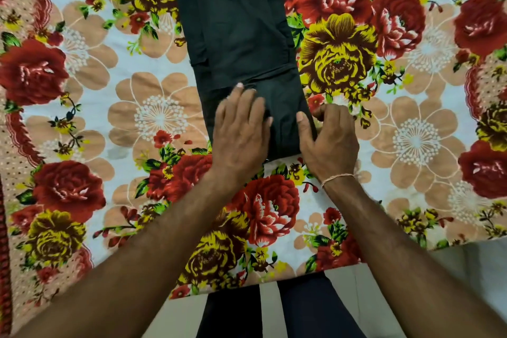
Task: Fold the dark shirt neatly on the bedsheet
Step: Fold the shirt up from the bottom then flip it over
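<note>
While the left hand (241, 129) lies flat, fingers straight, pressing the near end of the dark shirt (241, 44), the right hand (327, 140) pinches that end's right edge between thumb and curled fingers. Shirt is already a narrow strip running from near the bedsheet's (428, 143) front edge up past the far edge of view, roughly centred. Judgement: first cross-fold underway; keep the left palm anchoring, square the right edge to the strip's sides, then crease flat before the next fold.
</note>
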